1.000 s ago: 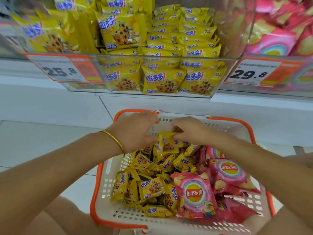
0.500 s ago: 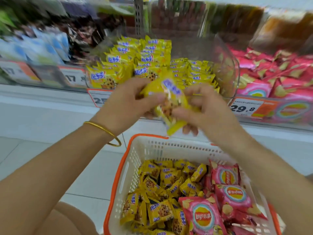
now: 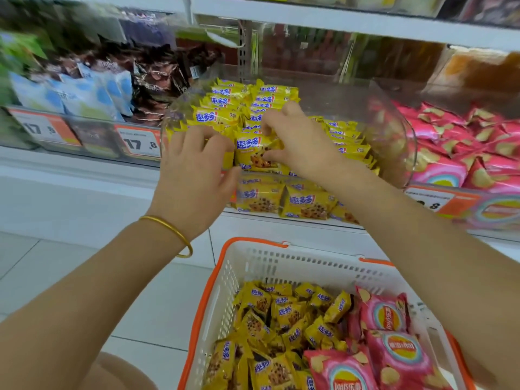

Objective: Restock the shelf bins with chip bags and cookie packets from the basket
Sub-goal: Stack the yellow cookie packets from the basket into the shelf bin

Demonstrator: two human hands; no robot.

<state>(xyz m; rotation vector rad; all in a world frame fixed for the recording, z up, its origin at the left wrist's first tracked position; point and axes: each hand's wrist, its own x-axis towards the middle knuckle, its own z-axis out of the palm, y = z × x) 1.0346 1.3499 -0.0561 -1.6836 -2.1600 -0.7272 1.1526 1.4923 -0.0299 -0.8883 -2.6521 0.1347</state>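
Both hands, left hand (image 3: 197,167) and right hand (image 3: 295,139), pinch 1 yellow cookie packet (image 3: 254,153) upright at the clear bin (image 3: 394,130) front, seemingly to face its label outward, above the basket (image 3: 222,282).

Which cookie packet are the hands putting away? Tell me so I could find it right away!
Look at the clear plastic bin in the middle of the shelf, full of yellow cookie packets. At its front edge, the left hand and right hand meet on one yellow cookie packet. Unlike its neatly stacked neighbours, it is pinched between fingers, showing its chocolate-chip cookie picture.
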